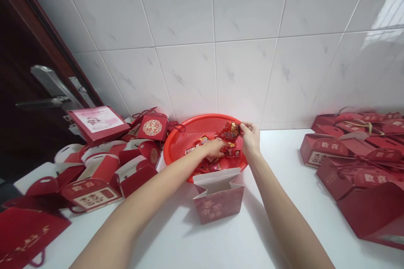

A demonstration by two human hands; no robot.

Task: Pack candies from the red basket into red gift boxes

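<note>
A round red plastic basket (176, 134) with a mesh wall stands against the tiled wall and holds several red-wrapped snacks. My left hand (215, 149) reaches down inside it among the small packets, fingers bent; whether they grip one is hidden. At the basket's right rim, my right hand (251, 136) is closed on the edge of a larger red snack packet (229, 131), which it holds up over the others. In front of the basket stands a pink paper gift box (217, 201), upright with its top open and pale characters on its front.
Several red gift boxes (97, 176) crowd the left side, some with open tops. More red boxes (362, 168) lie in rows at the right. A dark door with a metal handle (53, 92) is at far left. Everything rests on a white tabletop (274, 164).
</note>
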